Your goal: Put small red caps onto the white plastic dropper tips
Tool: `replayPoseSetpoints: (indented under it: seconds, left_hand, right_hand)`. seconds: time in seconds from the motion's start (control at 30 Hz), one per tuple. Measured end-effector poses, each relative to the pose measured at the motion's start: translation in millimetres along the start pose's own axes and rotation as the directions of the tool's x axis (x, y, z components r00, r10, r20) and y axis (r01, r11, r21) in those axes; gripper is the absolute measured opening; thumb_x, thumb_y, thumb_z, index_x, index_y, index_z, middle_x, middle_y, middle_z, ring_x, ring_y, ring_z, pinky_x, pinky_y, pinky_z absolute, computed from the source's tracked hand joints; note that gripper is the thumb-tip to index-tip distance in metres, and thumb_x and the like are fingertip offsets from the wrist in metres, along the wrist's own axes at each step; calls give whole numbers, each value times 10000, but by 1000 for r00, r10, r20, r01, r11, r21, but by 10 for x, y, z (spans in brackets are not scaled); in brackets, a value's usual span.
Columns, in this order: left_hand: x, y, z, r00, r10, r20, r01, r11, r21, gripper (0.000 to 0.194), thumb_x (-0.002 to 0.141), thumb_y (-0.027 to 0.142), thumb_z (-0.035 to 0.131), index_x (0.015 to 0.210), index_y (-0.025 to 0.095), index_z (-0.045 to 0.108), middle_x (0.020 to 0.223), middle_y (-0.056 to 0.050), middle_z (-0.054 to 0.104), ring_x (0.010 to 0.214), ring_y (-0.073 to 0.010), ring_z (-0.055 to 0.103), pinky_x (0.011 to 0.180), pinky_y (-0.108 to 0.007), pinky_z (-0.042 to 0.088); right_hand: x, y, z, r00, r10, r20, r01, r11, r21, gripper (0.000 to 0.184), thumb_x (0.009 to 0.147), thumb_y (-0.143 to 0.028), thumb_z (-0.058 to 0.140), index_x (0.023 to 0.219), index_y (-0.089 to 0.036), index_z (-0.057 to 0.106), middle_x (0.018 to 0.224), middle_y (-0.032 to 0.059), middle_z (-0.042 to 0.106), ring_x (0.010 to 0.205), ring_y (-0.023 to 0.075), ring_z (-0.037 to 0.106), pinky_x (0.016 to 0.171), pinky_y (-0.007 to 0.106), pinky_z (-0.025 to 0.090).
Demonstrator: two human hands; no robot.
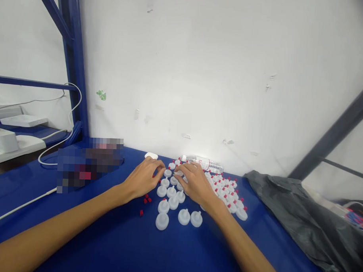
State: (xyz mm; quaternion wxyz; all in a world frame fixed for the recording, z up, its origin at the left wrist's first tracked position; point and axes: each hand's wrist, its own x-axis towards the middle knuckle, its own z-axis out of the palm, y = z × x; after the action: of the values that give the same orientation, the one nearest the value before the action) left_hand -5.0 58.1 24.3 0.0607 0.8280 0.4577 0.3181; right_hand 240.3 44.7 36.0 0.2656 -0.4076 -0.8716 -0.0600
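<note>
My left hand (146,175) is over the blue table, its fingers bent and thumb and fingertips drawn together beside small red caps (146,198). Whatever is in its pinch is hidden. To its right, my right hand (194,182) curls its fingers and thumb above the white round nozzle caps. A white cap shows between its fingertips, but I cannot tell whether it is gripped or lies behind. Between my hands are white nozzle caps (171,191), several with bare tips. One nearer cap (163,206) bears a red tip. Right of my right hand sits a cluster of red-tipped caps (224,189).
A clear plastic bottle (208,164) lies by the wall, and a white case (151,155) stands behind my left hand. Dark grey cloth (294,219) covers the right side. A blurred-out object (91,164) and a white cable (24,206) lie left. Blue frame posts (73,61) rise there.
</note>
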Motion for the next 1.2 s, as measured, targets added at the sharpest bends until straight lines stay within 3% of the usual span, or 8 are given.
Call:
replayPoseSetpoints:
  seconds: [0.17,0.37,0.53,0.6,0.73,0.97,1.1,1.2]
  left_hand:
    - [-42,73,-27,995,98,9,-97,995,-29,191,1115,347,551,1033,243,690,989,-62,773,1035,-297,664,942,-432,566]
    - [-62,122,-58,987,160,14,-159,986,-54,332,1142,337,442,865,254,605,852,-37,684,910,-270,616,864,-412,526]
    - [-72,180,-109,995,68,-69,-72,996,-61,476,1173,344,269,744,267,461,773,-13,623,735,-227,573,746,-401,479]
    - [-69,187,-135,995,38,-95,-42,998,-47,457,1165,353,279,749,271,451,782,-17,617,755,-236,582,749,-409,476]
    - [-37,127,-120,997,-7,-74,7,1000,4,357,1137,353,405,842,263,585,840,-51,664,967,-309,634,837,-442,522]
    - [9,-110,74,997,-76,14,75,995,68,334,1089,190,476,1094,193,810,1167,-150,782,1187,-346,661,1050,-502,583]
    - [5,-163,94,996,-78,42,75,995,71,319,1064,158,539,1218,189,816,1167,-146,816,1201,-344,684,1089,-495,583]
    - [-1,-170,75,996,-76,54,72,995,65,296,1058,159,563,1196,187,823,1122,-145,835,1175,-349,702,1047,-487,596]
  right_hand:
    - [-2,-182,41,993,-118,-15,118,993,-5,198,1102,-225,614,1205,-341,736,1096,74,825,1112,333,785,1031,518,645]
    - [18,-220,45,983,-173,-54,172,985,-18,189,1097,-201,618,1129,-362,713,1100,67,811,1107,311,781,1038,473,655]
    - [12,128,-44,993,-4,-121,-3,998,-62,193,1071,-182,596,1145,-307,722,1093,94,818,1078,331,786,993,508,661]
    - [-9,276,-92,985,58,-164,-68,996,-58,175,1098,-234,583,1184,-291,724,1139,115,829,1075,341,792,968,525,662]
    - [-33,370,-62,983,98,-158,-97,995,14,278,1155,-314,514,1237,-322,780,1264,96,850,1196,333,797,1104,573,615]
    - [-66,266,127,992,80,101,-75,996,-52,476,1195,-330,368,1376,-370,807,1370,74,847,1369,333,741,1260,627,488]
    - [-55,318,38,994,104,44,-99,988,-115,472,1205,-321,353,1302,-355,814,1295,66,864,1287,313,770,1226,591,509]
    - [-42,382,-45,987,156,-35,-160,973,-165,448,1201,-324,368,1234,-317,815,1227,121,864,1235,351,776,1159,608,538]
